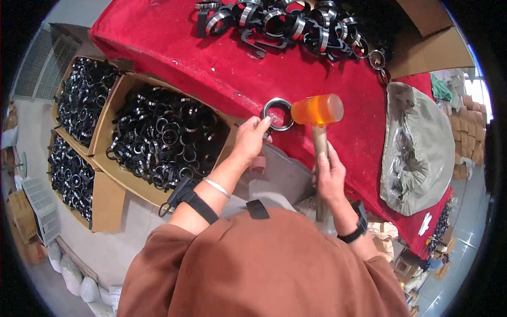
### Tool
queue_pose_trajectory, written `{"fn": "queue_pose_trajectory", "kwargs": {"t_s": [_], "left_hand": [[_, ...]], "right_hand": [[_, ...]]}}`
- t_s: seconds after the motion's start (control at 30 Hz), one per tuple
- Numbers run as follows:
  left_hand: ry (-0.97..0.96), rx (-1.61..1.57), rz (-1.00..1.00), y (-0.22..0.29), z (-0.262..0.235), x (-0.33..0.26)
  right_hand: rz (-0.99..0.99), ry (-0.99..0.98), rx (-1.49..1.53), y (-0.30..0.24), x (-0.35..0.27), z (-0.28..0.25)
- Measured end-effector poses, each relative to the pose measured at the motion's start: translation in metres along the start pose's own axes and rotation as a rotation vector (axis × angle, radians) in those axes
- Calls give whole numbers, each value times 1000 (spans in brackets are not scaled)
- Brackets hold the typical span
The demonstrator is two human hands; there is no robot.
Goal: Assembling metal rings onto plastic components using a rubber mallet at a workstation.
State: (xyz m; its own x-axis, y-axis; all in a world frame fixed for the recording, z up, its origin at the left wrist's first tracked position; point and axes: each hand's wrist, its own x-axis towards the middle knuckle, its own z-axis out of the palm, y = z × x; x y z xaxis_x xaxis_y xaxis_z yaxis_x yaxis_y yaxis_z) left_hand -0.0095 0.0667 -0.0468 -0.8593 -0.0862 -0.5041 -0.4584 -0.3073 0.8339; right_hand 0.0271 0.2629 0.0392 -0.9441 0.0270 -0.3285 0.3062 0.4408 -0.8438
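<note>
From where I stand, the person in the brown shirt [253, 264] has both hands busy at the near edge of a red-covered table [227, 74]. The left hand [249, 138] pinches a dark metal ring [277, 100] by its near left side, thumb along the rim, so the ring sits at the table's edge with red cloth showing through its middle. The right hand [331, 177] is wrapped around the wooden handle of a mallet [317, 110], whose see-through orange head is just to the right of the ring; I can't tell whether the two touch. Farther across the table lies a heap of black-and-silver rings [274, 22], with an open cardboard box [430, 55] to its right. A puffy grey bag [430, 142] lies near the table's right side. To the person's left, a big carton [108, 119] is loaded with similar rings.
</note>
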Motion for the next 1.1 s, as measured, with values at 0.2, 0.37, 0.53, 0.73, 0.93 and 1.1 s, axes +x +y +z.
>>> {"fn": "queue_pose_trajectory", "kwargs": {"t_s": [0.2,0.37,0.53,0.73,0.93,1.1], "left_hand": [[9,36,-2,0,-5,-4],[-18,-3,-10,1,1,-1],[-28,-13,-33,-3,-3,-11],[2,-84,-11,-4,-7,-3],[-21,-123,-70,-6,4,2],[58,-133,-15,-16,-8,4]], "right_hand": [[-258,83,158,-29,-27,-19],[-436,67,-388,38,-35,-1],[-226,-74,-312,22,-55,-13],[-444,20,1,-44,-14,-8],[-328,-83,-272,-20,44,28],[-263,-200,-312,-60,47,29]]}}
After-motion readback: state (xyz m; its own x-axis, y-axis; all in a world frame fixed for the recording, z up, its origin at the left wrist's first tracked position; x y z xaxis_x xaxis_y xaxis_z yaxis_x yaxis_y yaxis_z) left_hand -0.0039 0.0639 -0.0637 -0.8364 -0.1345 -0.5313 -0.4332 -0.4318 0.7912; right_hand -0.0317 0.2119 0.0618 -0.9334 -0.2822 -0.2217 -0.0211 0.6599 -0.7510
